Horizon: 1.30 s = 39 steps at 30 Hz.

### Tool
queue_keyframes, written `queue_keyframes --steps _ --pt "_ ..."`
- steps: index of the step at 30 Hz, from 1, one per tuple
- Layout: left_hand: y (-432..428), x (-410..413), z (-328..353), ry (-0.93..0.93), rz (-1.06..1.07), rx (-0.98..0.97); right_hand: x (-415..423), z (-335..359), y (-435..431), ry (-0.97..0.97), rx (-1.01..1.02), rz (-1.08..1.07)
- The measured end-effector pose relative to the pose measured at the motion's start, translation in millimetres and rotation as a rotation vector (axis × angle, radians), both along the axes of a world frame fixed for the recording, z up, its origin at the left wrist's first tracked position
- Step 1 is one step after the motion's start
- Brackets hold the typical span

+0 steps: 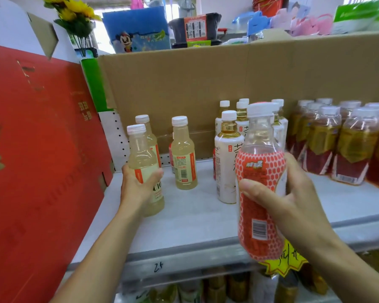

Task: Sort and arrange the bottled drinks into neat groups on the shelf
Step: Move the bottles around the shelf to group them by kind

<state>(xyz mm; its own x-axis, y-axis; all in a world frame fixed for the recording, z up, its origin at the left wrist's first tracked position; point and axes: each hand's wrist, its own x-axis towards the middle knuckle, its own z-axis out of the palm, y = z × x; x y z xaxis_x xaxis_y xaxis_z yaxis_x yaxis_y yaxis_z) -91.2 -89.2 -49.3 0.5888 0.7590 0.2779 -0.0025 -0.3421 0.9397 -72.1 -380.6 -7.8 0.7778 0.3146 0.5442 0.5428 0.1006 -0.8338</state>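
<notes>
Bottled drinks stand in loose clusters on the shelf. The left hand is wrapped round a pale bottle at the near left. The right hand grasps a red-labelled bottle, held up off the front edge. I'd tuck the pale one close beside its two matches, label forward, then give the red one its own spot. It hides part of the white tea bottles, and the dark bottles at far right are blurred and cut off.

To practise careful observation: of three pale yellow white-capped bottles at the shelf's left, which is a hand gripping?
The frontmost pale yellow plastic bottle: the left hand grips it; the rear bottle and the right-hand bottle stand untouched.
</notes>
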Motion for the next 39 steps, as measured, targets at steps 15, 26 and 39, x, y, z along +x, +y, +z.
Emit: queue_keyframes --steps 15,26,39 --pt "-253 -46 22 -0.248 -0.291 -0.075 12 -11 -133 0.09 -0.005 0.057" --pt "-489 35 -20 -0.166 -0.5 -0.264 60 -33 -361 0.18 -0.151 -0.18" --pt "-676 210 -18 -0.109 -0.758 -0.328 205 -47 -562 0.232 -0.163 -0.485"
